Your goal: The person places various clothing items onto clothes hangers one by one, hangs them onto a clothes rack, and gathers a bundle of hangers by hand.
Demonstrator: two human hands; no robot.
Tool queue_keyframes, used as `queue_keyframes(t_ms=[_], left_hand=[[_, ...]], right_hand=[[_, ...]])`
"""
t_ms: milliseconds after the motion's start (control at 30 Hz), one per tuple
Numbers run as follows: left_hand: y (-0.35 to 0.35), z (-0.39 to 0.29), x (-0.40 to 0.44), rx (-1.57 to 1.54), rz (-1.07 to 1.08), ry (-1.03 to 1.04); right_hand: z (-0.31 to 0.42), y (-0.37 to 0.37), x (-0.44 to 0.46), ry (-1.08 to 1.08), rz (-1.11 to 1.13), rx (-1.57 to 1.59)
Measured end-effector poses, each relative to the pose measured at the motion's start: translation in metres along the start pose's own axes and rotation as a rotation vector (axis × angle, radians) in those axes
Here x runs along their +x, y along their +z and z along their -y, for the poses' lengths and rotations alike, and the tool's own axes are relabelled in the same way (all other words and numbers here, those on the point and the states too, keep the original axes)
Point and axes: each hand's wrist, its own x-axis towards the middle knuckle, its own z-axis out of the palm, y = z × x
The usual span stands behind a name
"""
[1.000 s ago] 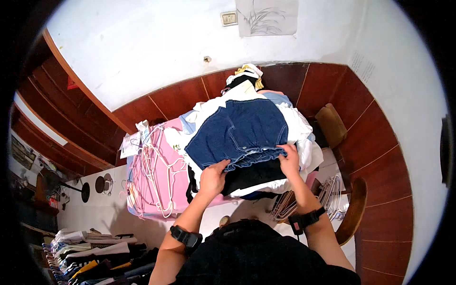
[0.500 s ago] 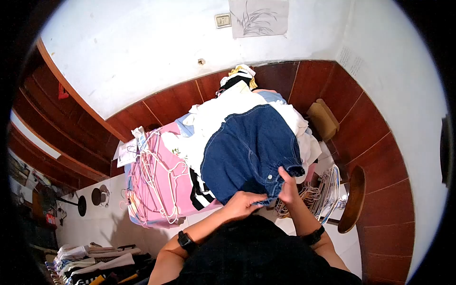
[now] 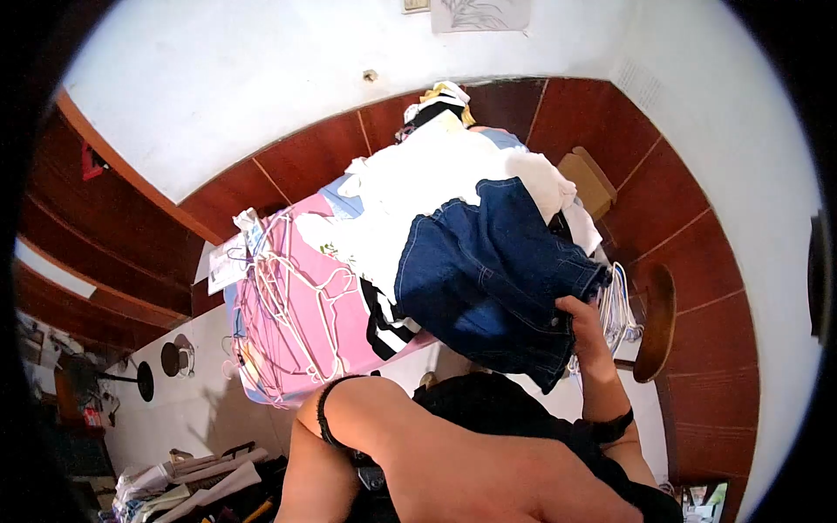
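Note:
A dark blue denim garment [image 3: 488, 279] with a waistband button stretches over the near right side of the clothes pile; whether it is a skirt or shorts I cannot tell. My right hand [image 3: 582, 327] pinches its waistband near the button. Close to the camera, my left hand [image 3: 497, 466] is raised over my lap, off the denim, its fingers cut off by the lower edge. White clothes [image 3: 436, 166] lie beneath and beyond the garment. A black-and-white striped cloth [image 3: 384, 322] shows at its left.
Several hangers [image 3: 301, 305] lie on the pink cover [image 3: 357, 340] at left. More hangers [image 3: 617, 305] are by a brown wooden chair [image 3: 656, 322] at right. A cardboard box [image 3: 586, 183] stands against the panelled wall. Clothes hang [image 3: 192, 484] at lower left.
My left hand has let go of the waistband and come up towards the camera. The right hand has moved right and slightly up, drawing the denim garment rightward.

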Motion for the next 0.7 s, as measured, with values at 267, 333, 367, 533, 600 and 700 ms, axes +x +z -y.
queue_keyframes(t_ms=[267, 333, 367, 533, 600, 700], left_hand=[[-0.115, -0.068, -0.110, 1.318, -0.075, -0.570], [-0.163, -0.084, -0.180, 1.783, -0.377, -0.712], [-0.188, -0.099, -0.227, 1.963, -0.555, -0.804], [-0.231, -0.181, -0.436, 2.241, -1.120, -1.838], [-0.222, -0.178, -0.433, 2.126, -1.280, -1.994], [-0.217, -0.174, -0.441, 1.965, -1.533, -2.151]], right_hand=[[0.023, -0.004, -0.050, -0.268, 0.753, -0.870], [0.000, -0.014, -0.045, -0.241, 0.867, -0.922], [0.000, -0.004, -0.052, -0.140, 0.926, -1.118], [-0.029, 0.016, -0.072, -0.094, 1.034, -1.100], [-0.043, 0.011, -0.075, -0.086, 1.020, -0.954], [-0.043, 0.014, -0.081, -0.049, 1.023, -1.018]])
